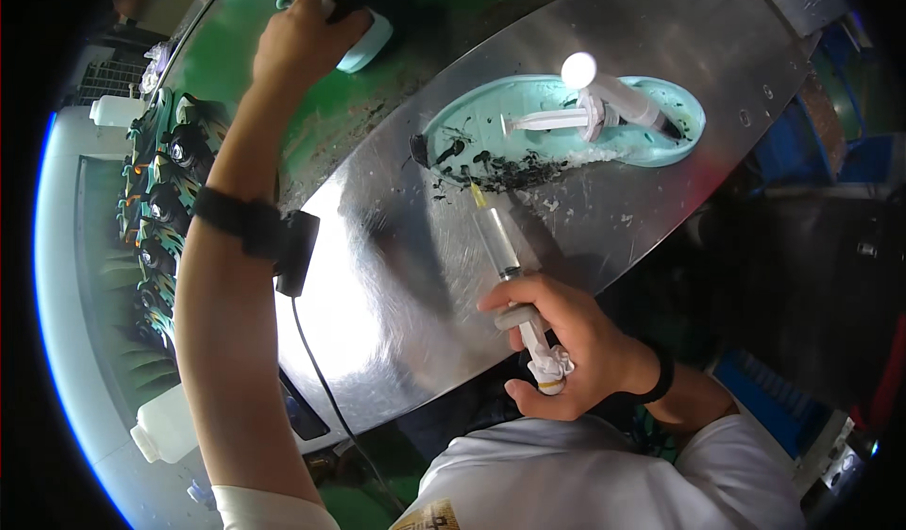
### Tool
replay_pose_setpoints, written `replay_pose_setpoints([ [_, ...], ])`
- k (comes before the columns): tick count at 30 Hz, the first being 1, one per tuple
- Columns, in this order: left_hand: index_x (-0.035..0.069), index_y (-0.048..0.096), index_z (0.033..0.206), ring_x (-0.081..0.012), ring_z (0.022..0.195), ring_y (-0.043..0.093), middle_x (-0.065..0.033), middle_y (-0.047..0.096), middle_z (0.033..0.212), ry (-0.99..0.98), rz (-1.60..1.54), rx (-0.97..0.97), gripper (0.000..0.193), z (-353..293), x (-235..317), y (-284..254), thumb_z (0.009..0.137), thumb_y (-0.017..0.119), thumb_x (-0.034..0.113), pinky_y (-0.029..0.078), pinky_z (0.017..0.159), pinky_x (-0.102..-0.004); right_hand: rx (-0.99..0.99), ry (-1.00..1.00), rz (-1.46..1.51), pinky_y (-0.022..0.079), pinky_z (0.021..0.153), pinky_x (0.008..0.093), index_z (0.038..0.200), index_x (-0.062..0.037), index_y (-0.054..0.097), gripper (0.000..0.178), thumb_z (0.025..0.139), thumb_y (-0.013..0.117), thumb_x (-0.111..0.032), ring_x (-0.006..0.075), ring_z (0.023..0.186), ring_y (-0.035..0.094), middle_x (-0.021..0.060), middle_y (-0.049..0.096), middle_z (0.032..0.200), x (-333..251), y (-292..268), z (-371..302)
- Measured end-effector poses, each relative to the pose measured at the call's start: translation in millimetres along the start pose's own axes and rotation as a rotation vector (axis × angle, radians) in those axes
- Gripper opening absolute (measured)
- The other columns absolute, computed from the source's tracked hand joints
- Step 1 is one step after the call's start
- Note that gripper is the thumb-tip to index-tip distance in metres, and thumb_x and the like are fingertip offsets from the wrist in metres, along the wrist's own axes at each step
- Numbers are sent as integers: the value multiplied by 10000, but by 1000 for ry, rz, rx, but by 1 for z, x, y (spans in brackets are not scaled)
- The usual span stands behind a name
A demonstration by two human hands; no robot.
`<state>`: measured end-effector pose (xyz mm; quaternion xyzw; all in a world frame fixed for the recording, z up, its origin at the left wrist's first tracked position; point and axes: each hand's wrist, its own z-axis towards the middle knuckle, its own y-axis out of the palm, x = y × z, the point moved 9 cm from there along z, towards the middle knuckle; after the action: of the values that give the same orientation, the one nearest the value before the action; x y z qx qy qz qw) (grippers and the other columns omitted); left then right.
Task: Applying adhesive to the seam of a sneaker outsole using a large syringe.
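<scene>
My right hand (585, 351) is wrapped around a clear syringe (500, 245) near its plunger end. Its thin yellow-hubbed needle points away from me, and the tip reaches the near edge of a mint-green tray shaped like a shoe sole (486, 119). Black smears cover the tray's left part. A clear syringe with a white flange (547, 120) and a larger, wide-capped one (628, 100) lie in the tray. At the far left, my left hand (311, 34) closes over a mint-green, shoe-like piece (368, 44); its fingertips are partly hidden.
The tray rests on a shiny metal table (415, 247), beside a green surface (330, 105). Several black and teal shoe-like parts (165, 204) crowd the left side, near a white bottle (165, 426). A cable (326, 379) hangs from a black device strapped to my left wrist.
</scene>
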<state>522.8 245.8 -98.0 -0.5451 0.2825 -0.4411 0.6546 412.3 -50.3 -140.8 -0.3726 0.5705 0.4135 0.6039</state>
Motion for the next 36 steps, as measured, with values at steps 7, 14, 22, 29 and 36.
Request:
replay_pose_setpoints([
  [7,25,508,1041,-176,702,652,-111,640,709,11,-565,-239,377,-130,-2,-60,730,687,142,498,638,-294,-13,-42,8,449,642,255,1082,-46,510,537,578,676,-127,152,689,513,72,526,942,3,-7,-24],
  [14,51,543,1068,-178,548,612,-89,617,721,76,-408,-364,475,-263,57,-106,671,776,164,476,510,-277,42,28,100,417,578,209,1091,-65,506,534,579,657,-85,72,632,488,27,512,839,8,-14,-28],
  [22,-9,517,993,-115,602,521,-72,572,723,-293,-571,195,183,-197,-58,-103,886,557,135,397,547,-239,154,-87,208,427,691,216,1140,-31,458,571,610,663,-82,80,721,509,37,512,911,0,-24,-23],
  [29,-52,608,889,-121,644,584,-76,607,714,-580,-773,-354,392,-165,-68,-11,868,598,340,463,578,-255,222,-30,270,421,829,271,1117,0,456,580,579,651,-90,90,705,521,44,514,872,9,-58,-52],
  [36,-5,564,909,-69,667,554,-33,600,783,-252,-1507,-153,205,-171,-29,-55,825,643,164,458,615,-202,264,13,139,420,900,373,1085,-18,447,626,567,684,-278,112,603,511,40,505,797,-11,-55,-41],
])
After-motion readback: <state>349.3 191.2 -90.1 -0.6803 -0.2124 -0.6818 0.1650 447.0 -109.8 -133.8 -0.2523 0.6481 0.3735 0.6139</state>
